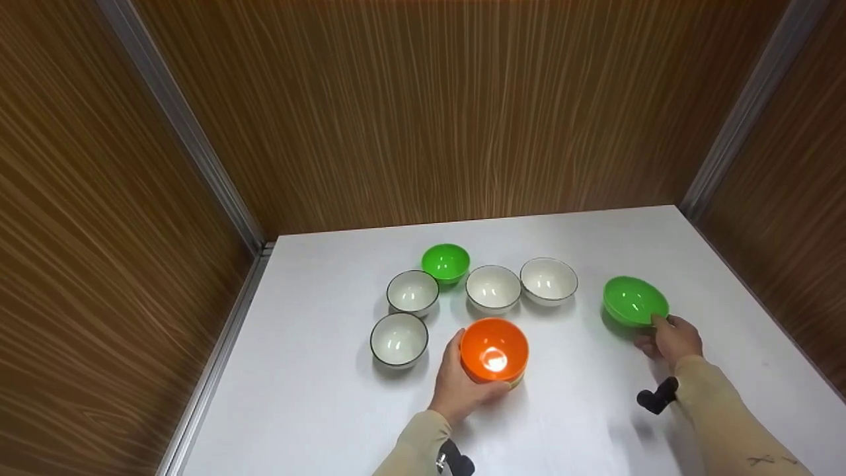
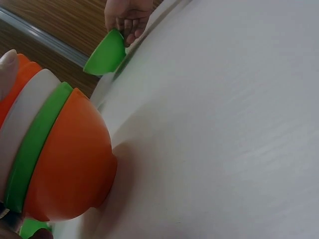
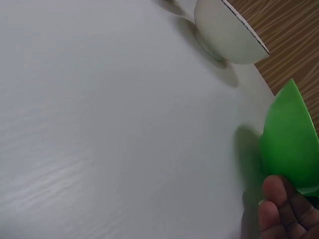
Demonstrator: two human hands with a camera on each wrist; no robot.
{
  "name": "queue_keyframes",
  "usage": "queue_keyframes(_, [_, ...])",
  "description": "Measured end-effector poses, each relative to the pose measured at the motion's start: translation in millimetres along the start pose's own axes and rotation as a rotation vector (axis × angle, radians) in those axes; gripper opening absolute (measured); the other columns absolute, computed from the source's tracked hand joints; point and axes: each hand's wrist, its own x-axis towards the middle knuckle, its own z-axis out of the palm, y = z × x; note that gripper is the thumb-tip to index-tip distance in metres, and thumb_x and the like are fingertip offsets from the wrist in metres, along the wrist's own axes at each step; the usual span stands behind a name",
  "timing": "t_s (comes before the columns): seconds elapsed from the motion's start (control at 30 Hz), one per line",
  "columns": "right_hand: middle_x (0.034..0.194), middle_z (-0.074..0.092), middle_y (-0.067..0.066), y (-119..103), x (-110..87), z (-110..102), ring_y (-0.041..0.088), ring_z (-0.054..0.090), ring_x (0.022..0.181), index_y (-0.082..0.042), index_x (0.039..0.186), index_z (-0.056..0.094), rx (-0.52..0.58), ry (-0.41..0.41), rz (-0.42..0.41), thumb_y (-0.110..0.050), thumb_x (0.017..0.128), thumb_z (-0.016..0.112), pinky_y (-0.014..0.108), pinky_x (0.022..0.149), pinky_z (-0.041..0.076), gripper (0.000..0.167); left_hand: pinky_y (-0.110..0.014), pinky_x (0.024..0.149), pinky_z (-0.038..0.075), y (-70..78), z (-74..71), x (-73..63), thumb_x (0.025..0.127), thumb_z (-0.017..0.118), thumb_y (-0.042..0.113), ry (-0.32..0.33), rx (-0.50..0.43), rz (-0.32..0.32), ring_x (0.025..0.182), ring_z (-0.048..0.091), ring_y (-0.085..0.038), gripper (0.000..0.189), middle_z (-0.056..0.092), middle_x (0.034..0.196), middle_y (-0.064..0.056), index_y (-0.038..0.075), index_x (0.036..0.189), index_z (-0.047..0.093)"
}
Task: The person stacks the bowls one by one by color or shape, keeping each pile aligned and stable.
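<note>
Near the front middle in the head view, my left hand [image 1: 456, 389] grips a stack of nested bowls [image 1: 494, 350] from the side, an orange one on top. Seen from the left wrist, the stack [image 2: 70, 159] shows orange, white and green layers above an orange bottom bowl. Over on the right, my right hand [image 1: 677, 340] pinches the rim of a green bowl [image 1: 634, 302] between thumb and fingers. That bowl [image 3: 289, 139] is tilted in the right wrist view, its shadow beside it; whether its base touches the table cannot be told.
Two white dark-rimmed bowls [image 1: 398, 340] stand left of the stack, one behind the other. Behind it are another green bowl [image 1: 445, 262] and two more white bowls [image 1: 493, 289]. The white table [image 1: 297, 396] is bounded by wood-patterned panels [image 1: 423, 112].
</note>
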Motion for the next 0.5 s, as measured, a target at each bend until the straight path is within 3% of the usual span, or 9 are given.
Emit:
queue_keyframes(0.27, [0.092, 0.062, -0.001, -12, -6.7, 9, 0.006, 0.062, 0.079, 0.012, 0.141, 0.030, -0.010, 0.082, -0.118, -0.031, 0.102, 0.030, 0.026, 0.077, 0.055, 0.058, -0.044, 0.109, 0.033, 0.1, -1.2, -1.3, 0.053, 0.090, 0.050, 0.001, 0.015, 0.015, 0.130, 0.041, -0.020, 0.121, 0.039, 0.147, -0.002, 0.019, 0.150, 0.025])
queue_keyframes(0.5, [0.092, 0.064, 0.000, -31, -18.6, 25, 0.009, 0.062, 0.082, 0.010, 0.136, 0.037, -0.010, 0.066, -0.214, -0.030, 0.103, 0.029, 0.024, 0.078, 0.054, 0.053, -0.043, 0.109, 0.033, 0.0, -2.2, -1.0, 0.053, 0.090, 0.050, -0.013, 0.018, 0.004, 0.130, 0.040, -0.018, 0.121, 0.039, 0.146, 0.001, 0.021, 0.150, 0.025])
